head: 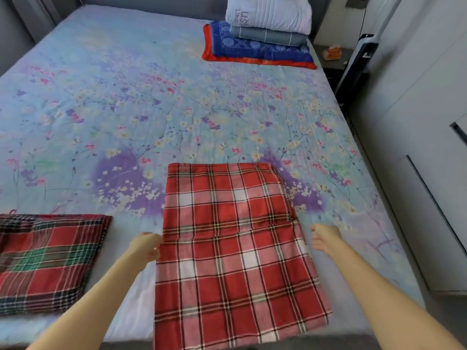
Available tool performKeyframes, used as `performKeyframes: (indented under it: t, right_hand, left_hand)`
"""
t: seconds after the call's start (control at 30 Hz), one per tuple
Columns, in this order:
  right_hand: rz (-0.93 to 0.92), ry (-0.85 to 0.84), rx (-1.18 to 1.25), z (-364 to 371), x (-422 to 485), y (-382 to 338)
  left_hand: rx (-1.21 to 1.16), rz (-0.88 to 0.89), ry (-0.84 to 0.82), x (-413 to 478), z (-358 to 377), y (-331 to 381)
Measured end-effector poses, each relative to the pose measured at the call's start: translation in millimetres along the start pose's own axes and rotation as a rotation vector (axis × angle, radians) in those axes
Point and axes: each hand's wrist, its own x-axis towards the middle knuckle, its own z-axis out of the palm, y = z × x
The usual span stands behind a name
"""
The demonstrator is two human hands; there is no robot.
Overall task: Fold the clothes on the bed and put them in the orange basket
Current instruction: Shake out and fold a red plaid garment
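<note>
Red-and-white plaid cloth lies flat on the floral light-blue bedsheet, folded into a long rectangle. It sits in the near half of the bed, right of centre. The long axis runs from you toward the headboard, roughly square to the bed. The far short end points at the headboard and the near short end reaches the bed's near edge. A crosswise crease runs over it about halfway up, level with your hands. A second layer's edge shows along the far right side.

Your left hand is against the cloth's left long edge at that crease, fingers curled. The frame is blurred there, so I can't tell whether you're pinching the fabric or only touching it. Your right hand is just beside the right long edge, clear of the cloth, with fingers loose and nothing in it.

A dark red-and-green plaid cloth lies folded to the left, apart from the first and near the same edge.

At the far right corner is a stack of folded bedding: a white quilt on top, then a grey-blue layer, a blue floral blanket and a red-orange one at the bottom. A dark bedside table stands right of it, with a small orange item on it that is too blurred to identify.
</note>
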Motion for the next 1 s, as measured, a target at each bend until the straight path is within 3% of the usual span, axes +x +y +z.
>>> performKeyframes:
  t: [0.13, 0.23, 0.33, 0.47, 0.57, 0.63, 0.7, 0.77, 0.83, 0.9, 0.93, 1.0]
  right_hand:
    - [-0.142, 0.034, -0.369, 38, 42, -24]
    - [-0.255, 0.035, -0.486, 61, 69, -42]
    - [-0.256, 0.007, -0.489, 86, 107, -59]
    - [-0.218, -0.012, -0.478, 118, 165, -80]
    - [-0.153, -0.068, -0.317, 139, 208, -101]
    - [-0.141, -0.127, -0.216, 150, 224, -113]
    - [-0.220, -0.175, -0.121, 160, 229, -129]
    - [-0.374, -0.264, -0.110, 164, 206, -139]
    - [-0.589, -0.412, -0.248, 156, 166, -135]
    - [-0.728, -0.774, -0.442, 139, 130, -118]
    - [-0.733, -0.984, -0.573, 129, 113, -108]
    - [-0.649, -1.364, -0.884, 111, 101, -93]
  left_hand:
    - [0.370, 0.235, 0.139, 36, 30, 30]
    - [0.620, 0.406, 0.183, 59, 60, 57]
    - [0.696, 0.495, 0.131, 86, 96, 81]
    - [0.852, 0.515, -0.055, 123, 151, 108]
    - [1.125, 0.462, -0.200, 152, 185, 112]
    - [1.318, 0.510, -0.160, 161, 195, 113]
    - [1.312, 0.493, -0.116, 168, 205, 124]
    - [1.003, 0.401, -0.080, 167, 210, 141]
    - [0.670, 0.478, 0.119, 159, 211, 163]
    - [0.575, 0.698, 0.388, 151, 209, 189]
    - [0.548, 0.789, 0.435, 149, 206, 198]
    - [0.618, 0.872, 0.330, 154, 208, 210]
